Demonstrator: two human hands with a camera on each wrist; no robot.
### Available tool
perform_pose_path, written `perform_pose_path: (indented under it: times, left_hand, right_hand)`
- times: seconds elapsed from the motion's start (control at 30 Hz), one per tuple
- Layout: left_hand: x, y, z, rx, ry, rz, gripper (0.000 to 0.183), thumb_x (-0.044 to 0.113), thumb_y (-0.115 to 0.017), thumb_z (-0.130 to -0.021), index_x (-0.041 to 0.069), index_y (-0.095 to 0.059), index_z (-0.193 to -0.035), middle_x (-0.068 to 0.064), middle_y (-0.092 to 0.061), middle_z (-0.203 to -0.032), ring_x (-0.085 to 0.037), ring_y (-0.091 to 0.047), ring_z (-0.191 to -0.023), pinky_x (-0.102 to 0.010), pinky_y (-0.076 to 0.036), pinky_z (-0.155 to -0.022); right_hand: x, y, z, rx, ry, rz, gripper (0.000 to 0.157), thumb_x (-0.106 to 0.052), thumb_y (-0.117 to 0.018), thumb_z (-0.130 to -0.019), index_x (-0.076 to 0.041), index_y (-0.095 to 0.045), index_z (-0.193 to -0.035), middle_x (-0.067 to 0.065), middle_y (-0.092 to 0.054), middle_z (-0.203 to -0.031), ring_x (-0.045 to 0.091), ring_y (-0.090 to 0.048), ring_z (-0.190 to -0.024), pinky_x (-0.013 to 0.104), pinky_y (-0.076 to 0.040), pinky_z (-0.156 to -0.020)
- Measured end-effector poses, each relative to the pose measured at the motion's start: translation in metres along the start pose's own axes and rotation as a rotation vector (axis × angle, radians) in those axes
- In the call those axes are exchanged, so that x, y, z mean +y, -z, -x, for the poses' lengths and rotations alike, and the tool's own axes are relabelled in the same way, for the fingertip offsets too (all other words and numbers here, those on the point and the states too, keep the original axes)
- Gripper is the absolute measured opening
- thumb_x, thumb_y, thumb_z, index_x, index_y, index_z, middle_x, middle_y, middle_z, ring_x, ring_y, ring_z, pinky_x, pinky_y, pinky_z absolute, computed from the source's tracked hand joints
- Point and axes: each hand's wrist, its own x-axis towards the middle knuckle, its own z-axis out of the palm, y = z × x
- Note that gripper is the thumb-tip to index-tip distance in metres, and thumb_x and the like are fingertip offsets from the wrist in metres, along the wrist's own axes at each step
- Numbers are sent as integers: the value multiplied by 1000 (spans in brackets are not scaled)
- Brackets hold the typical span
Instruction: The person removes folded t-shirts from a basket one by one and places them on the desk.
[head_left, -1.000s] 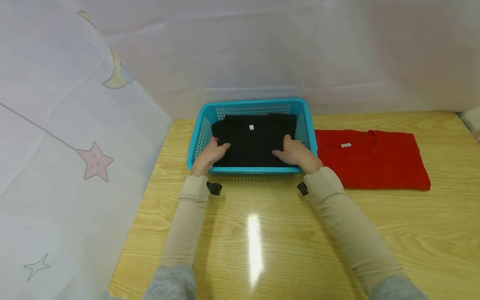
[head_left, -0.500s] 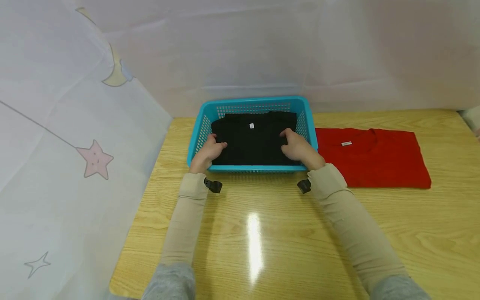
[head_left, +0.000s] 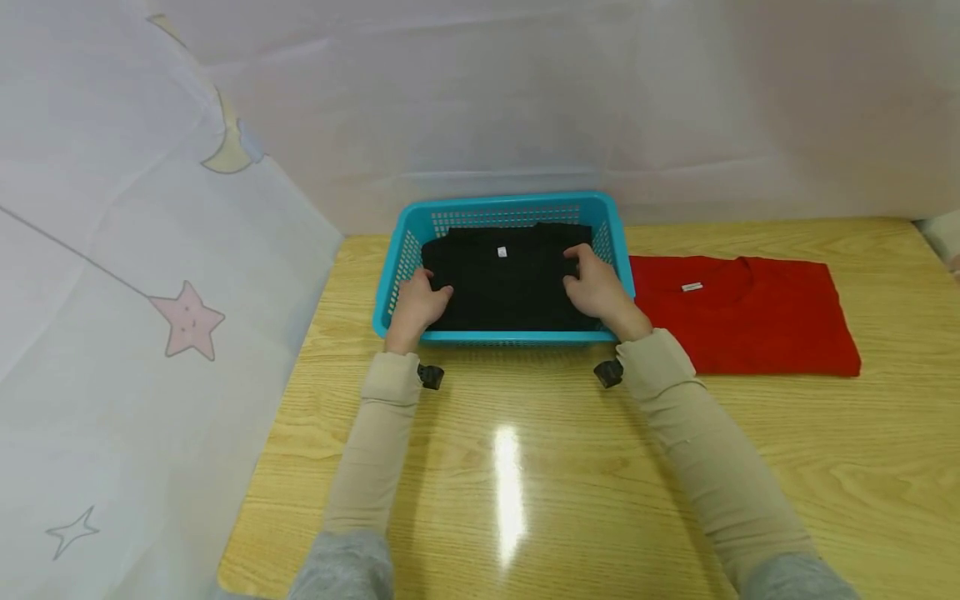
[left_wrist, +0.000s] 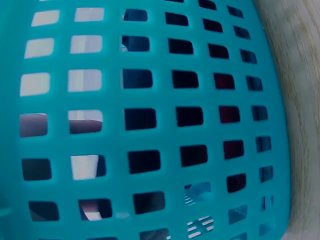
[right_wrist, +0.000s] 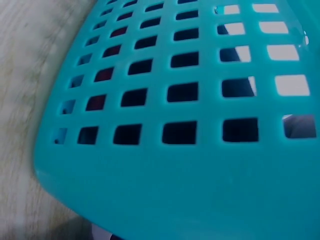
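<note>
In the head view a folded black shirt (head_left: 501, 287) with a small white neck label lies in a blue plastic basket (head_left: 517, 337). My left hand (head_left: 418, 304) reaches over the near rim and rests at the shirt's left side, thumb pointing inward. At its right side is my right hand (head_left: 597, 290), with thumb and index finger spread apart over the black cloth. Neither hand grips the shirt. Both wrist views are filled by the basket's perforated wall, seen as left-wrist mesh (left_wrist: 165, 135) and right-wrist mesh (right_wrist: 160, 155); dark cloth and some red show through the holes.
To the right of the basket, a folded red shirt (head_left: 742, 321) with a white label lies flat on the wooden table (head_left: 510, 467). White fabric with a printed star (head_left: 191, 321) hangs at the left, and a pale sheet (head_left: 487, 100) stands behind the table.
My right hand has loosened from the black shirt's right side, its thumb and index finger now wider apart. The left hand has shifted only slightly. Basket and shirts stay in place.
</note>
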Motion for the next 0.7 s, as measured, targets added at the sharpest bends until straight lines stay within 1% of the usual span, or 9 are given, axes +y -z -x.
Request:
perform_pose_path:
  times: [0.07, 0.13, 0.17, 0.23, 0.3, 0.37, 0.5, 0.6, 0.7]
  left_hand:
    - [0, 0, -1, -5, 6, -27, 56, 31, -50, -100, 1, -35, -144, -26, -39, -144, -39, -44, -129, -50, -43, -101]
    - [0, 0, -2, -20, 15, -42, 58, 34, -49, -100, 1, -33, -145, -26, -41, -144, -39, -47, -127, -49, -44, -101]
    - [0, 0, -2, -37, 20, -36, 60, 35, -49, -100, 1, -32, -146, -25, -41, -145, -39, -47, -127, -49, -45, -101]
    - [-1, 1, -3, -84, 36, 22, 64, 37, -50, -99, 2, -27, -148, -24, -39, -147, -39, -50, -124, -50, -46, -98]
    - [-2, 2, -5, -137, 50, 115, 66, 35, -50, -99, 5, -21, -150, -21, -32, -153, -37, -46, -129, -49, -45, -101]
    - [-4, 4, -8, -175, 61, 240, 66, 29, -51, -100, 8, -18, -152, -18, -23, -157, -36, -38, -136, -49, -40, -106]
    - [-8, 6, -12, -195, 83, 486, 59, 18, -49, -101, 15, -20, -153, -10, -12, -161, -33, -23, -146, -50, -29, -115]
    - [-10, 8, -13, -204, 98, 683, 53, 15, -44, -102, 19, -26, -152, -11, -19, -159, -36, -33, -141, -54, -36, -110]
    - [-12, 10, -13, -202, 92, 791, 48, 12, -38, -104, 19, -31, -150, -10, -21, -158, -36, -41, -135, -52, -45, -101]
  right_hand:
    - [0, 0, 0, 13, -5, -11, 46, -11, -39, -101, -1, -30, -145, 22, -50, -106, 29, -45, -73, 39, -40, -71]
    - [0, 0, 0, 30, -2, -17, 46, -11, -39, -100, 0, -30, -145, 25, -50, -119, 33, -48, -85, 44, -42, -78]
    - [0, 0, 0, 37, -1, -22, 46, -11, -39, -100, 0, -31, -144, 27, -49, -125, 35, -49, -92, 47, -43, -81]
    - [-1, -1, 0, 49, 1, -28, 46, -11, -40, -100, 0, -32, -144, 28, -45, -134, 38, -49, -106, 52, -43, -90]
    - [-1, -1, 0, 57, 2, -30, 47, -10, -41, -99, 0, -32, -144, 29, -43, -139, 40, -46, -117, 55, -42, -96]
    - [-1, -1, 0, 58, -4, -32, 47, -12, -43, -100, 0, -33, -144, 29, -43, -139, 41, -45, -122, 56, -41, -99]
    - [-2, -1, -1, 30, 0, 4, 54, -20, -51, -99, 1, -31, -144, 29, -43, -139, 41, -46, -121, 56, -41, -99]
    - [-2, -2, -2, -39, 30, 47, 64, -28, -59, -95, 3, -31, -144, 29, -42, -140, 41, -46, -120, 55, -40, -101]
    - [-2, -4, -2, -143, 51, 91, 75, -37, -68, -88, 3, -34, -143, 29, -34, -144, 41, -40, -126, 55, -39, -104]
